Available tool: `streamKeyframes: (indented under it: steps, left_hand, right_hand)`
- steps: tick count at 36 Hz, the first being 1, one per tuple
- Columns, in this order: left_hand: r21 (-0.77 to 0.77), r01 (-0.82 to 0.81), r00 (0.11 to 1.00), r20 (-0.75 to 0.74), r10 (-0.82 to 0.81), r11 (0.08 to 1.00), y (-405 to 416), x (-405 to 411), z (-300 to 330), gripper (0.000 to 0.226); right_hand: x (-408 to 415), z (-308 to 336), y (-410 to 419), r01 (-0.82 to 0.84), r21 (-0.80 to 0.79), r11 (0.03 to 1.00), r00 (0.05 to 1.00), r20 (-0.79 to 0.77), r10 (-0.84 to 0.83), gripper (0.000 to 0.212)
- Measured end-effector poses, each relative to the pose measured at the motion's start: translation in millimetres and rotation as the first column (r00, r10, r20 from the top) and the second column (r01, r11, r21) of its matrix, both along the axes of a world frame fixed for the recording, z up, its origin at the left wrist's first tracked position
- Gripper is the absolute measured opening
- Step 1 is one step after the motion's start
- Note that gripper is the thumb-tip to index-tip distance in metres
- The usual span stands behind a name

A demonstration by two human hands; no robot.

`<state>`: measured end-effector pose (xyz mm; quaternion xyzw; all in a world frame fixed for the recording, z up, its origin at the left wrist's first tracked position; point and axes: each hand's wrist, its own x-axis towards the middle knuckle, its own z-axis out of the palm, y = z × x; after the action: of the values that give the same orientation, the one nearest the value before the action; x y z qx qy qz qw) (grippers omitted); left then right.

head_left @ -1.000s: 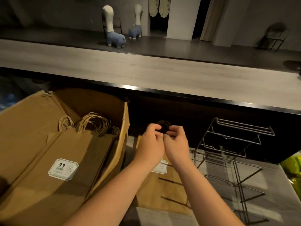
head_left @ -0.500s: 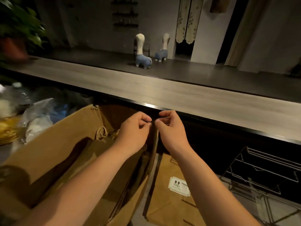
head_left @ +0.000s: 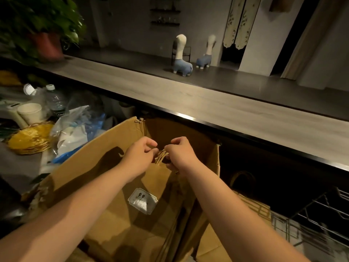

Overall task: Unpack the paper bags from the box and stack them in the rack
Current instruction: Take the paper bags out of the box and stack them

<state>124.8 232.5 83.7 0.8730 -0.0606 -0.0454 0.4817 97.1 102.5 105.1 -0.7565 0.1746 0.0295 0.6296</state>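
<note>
I am at the taking-out step: my left hand [head_left: 140, 151] and right hand [head_left: 182, 152] both pinch the string handles [head_left: 161, 155] of a paper bag [head_left: 143, 188] standing inside the box [head_left: 79, 173], so next I should lift it up and carry it right to the wire rack [head_left: 319, 218].

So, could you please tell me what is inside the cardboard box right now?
Inside the cardboard box stand brown paper bags, the front one bearing a 9.9 price tag. Both hands grip their twisted handles. Arms and bags hide the bottom.
</note>
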Motion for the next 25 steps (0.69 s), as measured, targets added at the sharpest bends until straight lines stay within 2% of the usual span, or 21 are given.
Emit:
streamKeyframes:
  steps: [7,11,16,19,25]
  left_hand:
    - [0.031,-0.044,0.996,-0.077,0.046,0.999,35,29,-29,0.017]
    - [0.065,-0.059,0.983,-0.169,0.069,0.996,52,36,-49,0.025]
    - [0.089,-0.043,0.98,-0.189,0.059,0.995,50,41,-53,0.027]
    - [0.146,-0.02,0.974,-0.222,0.053,0.989,48,41,-56,0.033]
    - [0.364,0.086,0.931,-0.361,0.055,0.927,52,39,-63,0.068]
  right_hand:
    - [29,-31,26,0.013,-0.147,0.989,0.988,-0.15,-0.035,0.055]
    - [28,-49,20,-0.059,-0.356,0.933,0.979,-0.204,-0.016,0.082]
    - [27,-55,11,-0.134,-0.509,0.85,0.972,-0.233,0.013,0.077]
    - [25,-61,6,-0.212,-0.554,0.805,0.95,-0.311,0.036,0.073]
    - [22,-67,-2,-0.33,-0.596,0.732,0.88,-0.474,0.011,0.075]
